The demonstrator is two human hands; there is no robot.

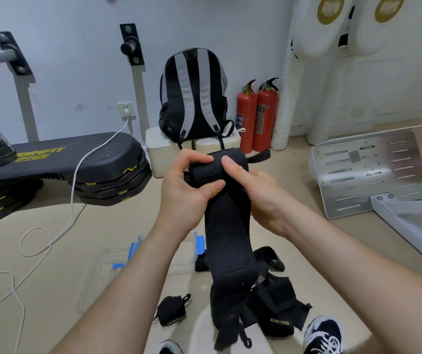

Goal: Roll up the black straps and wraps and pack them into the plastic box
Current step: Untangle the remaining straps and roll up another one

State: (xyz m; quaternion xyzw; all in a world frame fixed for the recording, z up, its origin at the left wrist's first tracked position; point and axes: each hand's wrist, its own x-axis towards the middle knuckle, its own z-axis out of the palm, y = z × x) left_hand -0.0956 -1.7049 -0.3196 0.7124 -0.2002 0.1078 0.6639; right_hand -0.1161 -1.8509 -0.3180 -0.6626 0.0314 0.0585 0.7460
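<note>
Above plastic box (187, 254) and strap pile (278, 315): black wrap (226, 238) is gripped at rolled top end by left hand (187, 192) and right hand (263, 198); tail is draped downward. Risk: roll may be loosened if thumb pressure is eased.

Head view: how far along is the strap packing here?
Done: one small rolled wrap lies outside the plastic box. In hand: left hand and right hand grip a long wrap, rolled at its top, tail hanging. Left: the strap pile by the shoes is unrolled, and no strap shows in the box.
</note>
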